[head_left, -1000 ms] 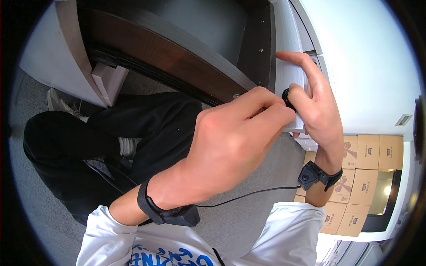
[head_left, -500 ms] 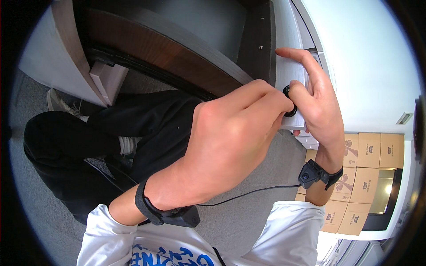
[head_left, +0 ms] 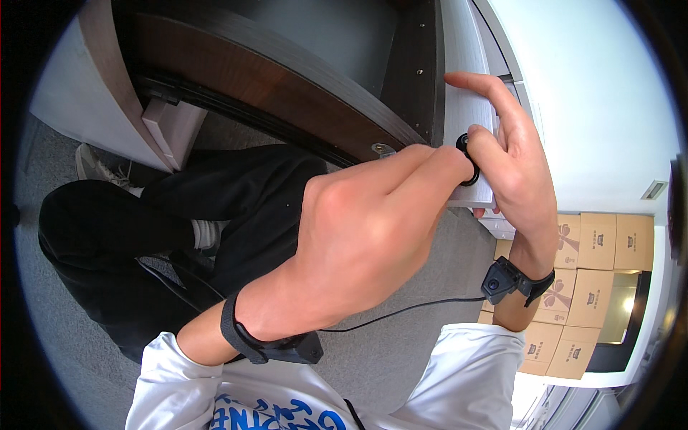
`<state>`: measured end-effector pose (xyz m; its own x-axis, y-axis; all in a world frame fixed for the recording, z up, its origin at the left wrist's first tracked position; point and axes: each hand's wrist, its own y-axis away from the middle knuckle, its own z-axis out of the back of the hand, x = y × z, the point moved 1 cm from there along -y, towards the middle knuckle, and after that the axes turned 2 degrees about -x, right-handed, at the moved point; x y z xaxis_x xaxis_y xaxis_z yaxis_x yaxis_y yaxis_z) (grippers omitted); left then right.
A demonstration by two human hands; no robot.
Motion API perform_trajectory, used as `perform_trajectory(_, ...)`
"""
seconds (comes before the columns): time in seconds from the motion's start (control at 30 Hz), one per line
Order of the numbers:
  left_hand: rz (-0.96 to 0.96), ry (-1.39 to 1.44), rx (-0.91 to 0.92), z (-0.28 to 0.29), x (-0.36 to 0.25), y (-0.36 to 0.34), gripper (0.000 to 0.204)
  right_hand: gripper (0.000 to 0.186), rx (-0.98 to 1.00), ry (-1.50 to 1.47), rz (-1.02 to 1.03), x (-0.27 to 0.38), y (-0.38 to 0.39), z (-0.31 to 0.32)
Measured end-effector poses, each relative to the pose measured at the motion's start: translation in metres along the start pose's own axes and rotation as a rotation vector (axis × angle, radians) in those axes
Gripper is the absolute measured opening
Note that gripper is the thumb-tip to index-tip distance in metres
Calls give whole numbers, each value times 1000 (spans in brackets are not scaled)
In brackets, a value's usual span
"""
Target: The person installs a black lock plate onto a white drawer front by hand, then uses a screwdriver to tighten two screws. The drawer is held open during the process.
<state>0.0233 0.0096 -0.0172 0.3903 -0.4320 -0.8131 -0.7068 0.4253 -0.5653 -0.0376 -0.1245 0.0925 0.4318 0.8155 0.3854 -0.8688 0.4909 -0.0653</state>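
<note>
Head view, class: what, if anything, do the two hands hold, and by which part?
Both the left hand and right hand pinch a small black ring-shaped part at its rim, against the grey cabinet panel.

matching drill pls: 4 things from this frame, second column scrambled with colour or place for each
1. round knob
2. stacked cartons
3. shoe
4. wrist strap on left hand

a. far left, on the grey floor
b. black, at the fingers of both hands, on the pale panel
c. tan, lower right by the wall
d. black, around the near forearm

Pairs: 1-b, 2-c, 3-a, 4-d
</note>
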Motion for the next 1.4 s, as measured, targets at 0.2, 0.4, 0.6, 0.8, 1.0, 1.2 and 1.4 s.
perform_trajectory(0.2,19,-3,-3,-1,1,-1,19,48,-1,-111,-78,4,6,-1)
perform_trajectory(0.4,-80,-94,4,0,-3,0,22,48,-5,-7,10,2,0,-1)
perform_trajectory(0.6,-150,-109,-27,-1,-7,0,24,47,4,-85,-85,6,6,0)
perform_trajectory(0.8,-110,-12,-65,-2,0,-1,24,46,-12,-36,-36,3,2,-2)
perform_trajectory(1.0,-124,-25,-94,-4,3,1,25,45,0,-68,-75,4,4,-1)
perform_trajectory(1.2,-278,22,-181,-12,8,-1,28,45,-29,-149,-50,0,6,-3)
perform_trajectory(1.4,-321,32,-191,-14,7,-1,34,45,15,-195,-130,4,8,0)
